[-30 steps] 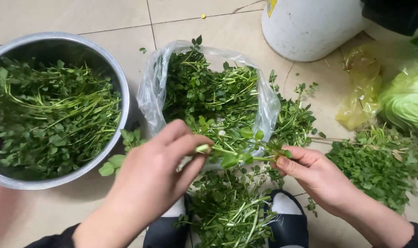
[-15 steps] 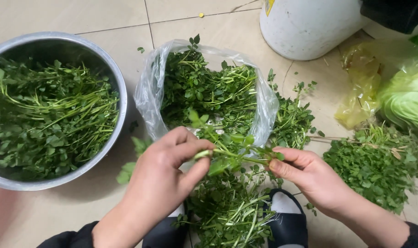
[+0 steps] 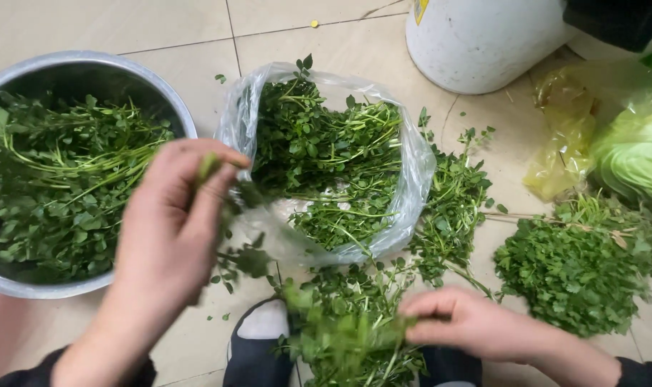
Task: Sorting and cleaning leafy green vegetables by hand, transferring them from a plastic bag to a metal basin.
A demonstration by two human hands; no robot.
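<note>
Leafy green stems are being sorted by two bare hands over a tiled floor.

A green sprig point(image 3: 210, 166) is pinched in the closed grip of the left hand point(image 3: 170, 222), held just beside the rim of the metal bowl point(image 3: 186, 118), which is filled with picked greens. The grip of the right hand point(image 3: 463, 324) is closed on a blurred bunch of greens point(image 3: 344, 340), low between the dark slippers point(image 3: 258, 351). A clear plastic bag point(image 3: 415, 179) of leafy stems is seen open on the floor point(image 3: 125, 29) between the hands and above them. Loose greens are scattered just right of the bag, and a separate heap of leaves point(image 3: 573, 269) is seen further right, near a bagged cabbage point(image 3: 634, 161) and a white bucket point(image 3: 476, 43).
</note>
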